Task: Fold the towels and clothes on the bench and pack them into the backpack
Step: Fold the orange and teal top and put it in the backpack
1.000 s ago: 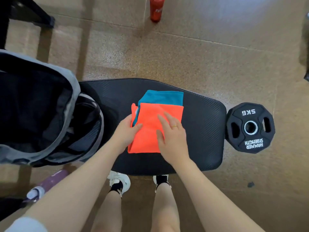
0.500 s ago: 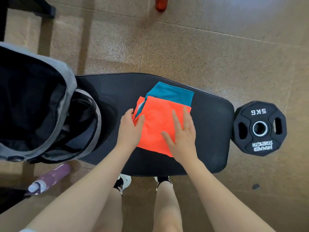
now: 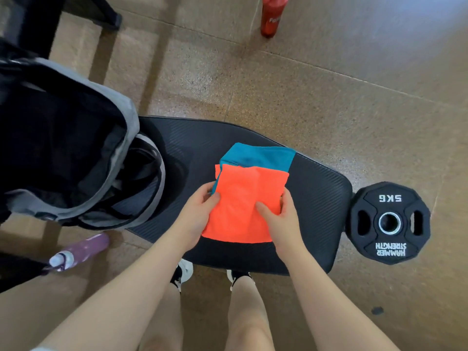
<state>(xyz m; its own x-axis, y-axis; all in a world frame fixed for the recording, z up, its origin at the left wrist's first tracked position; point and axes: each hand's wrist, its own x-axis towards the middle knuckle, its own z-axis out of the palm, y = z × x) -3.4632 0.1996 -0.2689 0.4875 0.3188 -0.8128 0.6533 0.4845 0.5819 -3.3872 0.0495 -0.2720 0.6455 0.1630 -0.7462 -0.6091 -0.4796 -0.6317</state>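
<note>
Speckled tan flooring fills the view, and across it lies a black padded bench (image 3: 311,198), its long axis running from about 10 o'clock to 4 o'clock in the picture. At the bench's 9 o'clock end stands a grey and black backpack (image 3: 121,138), its main compartment gaping open toward the camera, the inside dark. Near the middle of the pad sits a stack of folded cloth: an orange towel (image 3: 243,198) on top, its long axis running from 6 o'clock to 12 o'clock, and a teal towel (image 3: 260,157) beneath it, showing as a band past the orange towel's 12 o'clock edge. The left hand (image 3: 196,211) grips the stack at its 9 o'clock edge, thumb on the orange surface and fingers curled under the edge. The right hand (image 3: 281,214) grips the 3 o'clock edge likewise, thumb pressed on top, fingers wrapped round the side. The orange towel's 6 o'clock edge overhangs slightly toward the person. On the floor just beyond the bench's 3 o'clock end lies a black weight plate (image 3: 387,221) marked 5KG. A purple bottle (image 3: 81,249) lies on the floor at 8 o'clock below the backpack, and a red bottle (image 3: 272,16) stands at 12 o'clock.
</note>
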